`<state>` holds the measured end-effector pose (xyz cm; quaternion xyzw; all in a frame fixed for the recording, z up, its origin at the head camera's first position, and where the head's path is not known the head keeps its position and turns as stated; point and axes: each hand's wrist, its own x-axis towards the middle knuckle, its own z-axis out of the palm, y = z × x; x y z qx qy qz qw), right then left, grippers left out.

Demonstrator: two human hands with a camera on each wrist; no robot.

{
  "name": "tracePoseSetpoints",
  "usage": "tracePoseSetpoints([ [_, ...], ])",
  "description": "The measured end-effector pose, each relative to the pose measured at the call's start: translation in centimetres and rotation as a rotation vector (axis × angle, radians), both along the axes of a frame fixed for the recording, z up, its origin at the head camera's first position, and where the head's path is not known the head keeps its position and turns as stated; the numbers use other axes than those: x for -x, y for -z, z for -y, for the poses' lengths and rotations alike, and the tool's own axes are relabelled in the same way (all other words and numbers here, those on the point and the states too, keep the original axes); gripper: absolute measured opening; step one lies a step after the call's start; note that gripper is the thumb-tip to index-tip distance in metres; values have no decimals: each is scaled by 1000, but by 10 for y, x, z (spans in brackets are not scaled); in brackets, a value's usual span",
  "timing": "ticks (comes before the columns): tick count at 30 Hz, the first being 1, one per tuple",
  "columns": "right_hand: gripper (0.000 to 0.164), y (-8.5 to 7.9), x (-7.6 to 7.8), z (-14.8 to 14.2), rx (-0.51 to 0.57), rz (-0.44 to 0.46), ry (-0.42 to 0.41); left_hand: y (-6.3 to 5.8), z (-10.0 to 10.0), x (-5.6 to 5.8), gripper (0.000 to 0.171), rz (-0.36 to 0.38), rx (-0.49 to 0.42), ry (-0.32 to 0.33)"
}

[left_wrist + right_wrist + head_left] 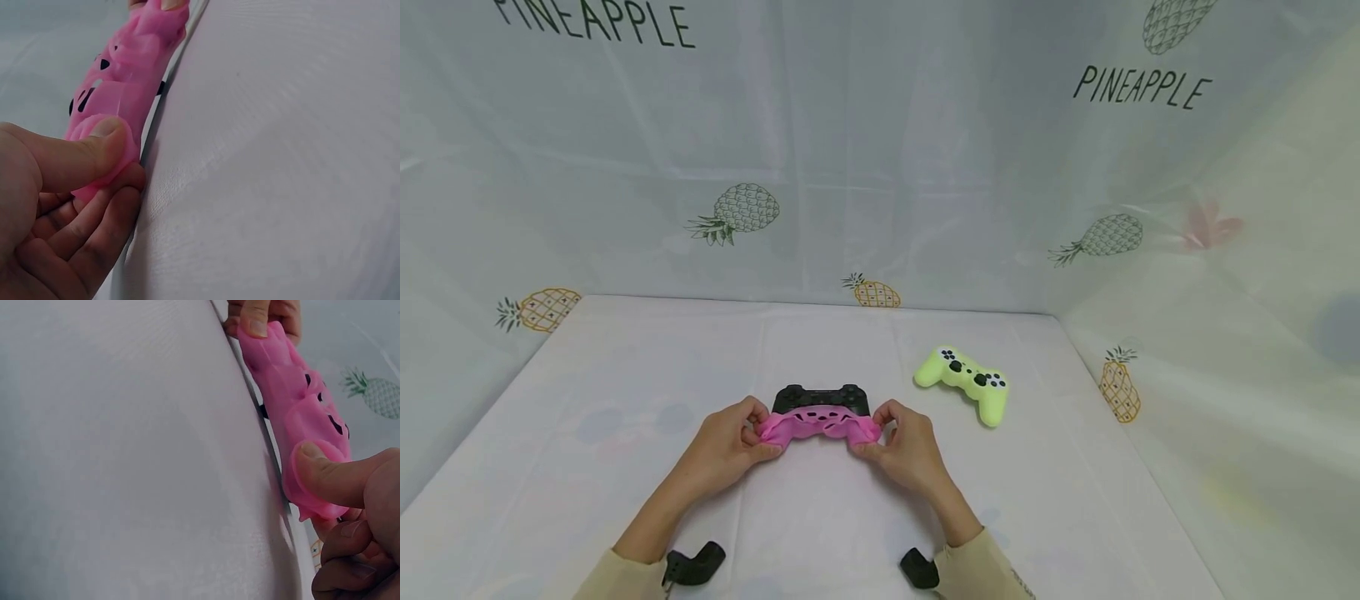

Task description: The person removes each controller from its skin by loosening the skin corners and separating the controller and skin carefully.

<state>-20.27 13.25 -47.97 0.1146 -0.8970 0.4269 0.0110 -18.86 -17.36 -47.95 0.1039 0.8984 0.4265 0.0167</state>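
A black game controller [820, 400] lies in front of me, its lower part covered by a pink silicone cover [820, 422]. Black shows through holes in the cover, which looks bunched and wrinkled. My left hand [730, 446] pinches the left end of the cover, thumb pressed on the pink surface in the left wrist view. At the other end, my right hand [906, 450] pinches the cover in the same way. Its thumb presses into the pink silicone [312, 434] in the right wrist view. Most of the controller is hidden there by the cover.
A lime-green game controller [966, 379] lies at an angle on the white table [820, 542], behind and right of my right hand. A hanging sheet [925, 167] with pineapple prints stands behind the table and at its sides. Black devices [696, 565] sit at both wrists.
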Motion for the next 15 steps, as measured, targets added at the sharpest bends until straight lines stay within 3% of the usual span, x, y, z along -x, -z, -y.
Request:
tracePoseSetpoints([
  [15,37,-6,14,9,-43,-6,-18,-6,4,10,36,-8,55,-30],
])
